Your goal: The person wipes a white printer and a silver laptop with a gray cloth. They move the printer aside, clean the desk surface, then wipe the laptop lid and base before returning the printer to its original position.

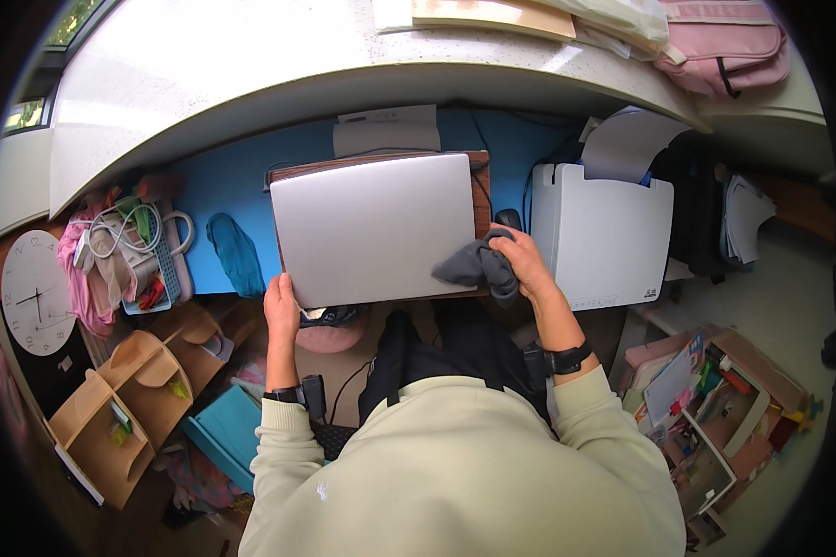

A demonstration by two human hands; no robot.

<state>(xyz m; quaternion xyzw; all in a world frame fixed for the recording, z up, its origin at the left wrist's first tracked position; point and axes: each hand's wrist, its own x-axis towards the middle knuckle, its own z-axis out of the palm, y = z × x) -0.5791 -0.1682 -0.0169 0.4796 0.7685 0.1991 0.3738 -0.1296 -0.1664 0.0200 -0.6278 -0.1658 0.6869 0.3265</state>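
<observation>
A closed silver laptop (373,230) lies on a brown wooden board (482,202) over the blue desk top. My left hand (281,306) grips the laptop's near left corner, thumb on the lid. My right hand (522,257) holds a crumpled dark grey cloth (484,268), part of which rests on the lid's near right corner. A black mouse (508,218) sits just beyond my right hand. To the left of the laptop lies a teal cloth bundle (235,254).
A white printer (606,237) with paper stands at the right. At the left are a blue basket (169,275) of cables and cloths, a round clock (38,292) and a wooden shelf unit (122,411). A raised white counter (251,42) runs behind, bearing a pink bag (724,45).
</observation>
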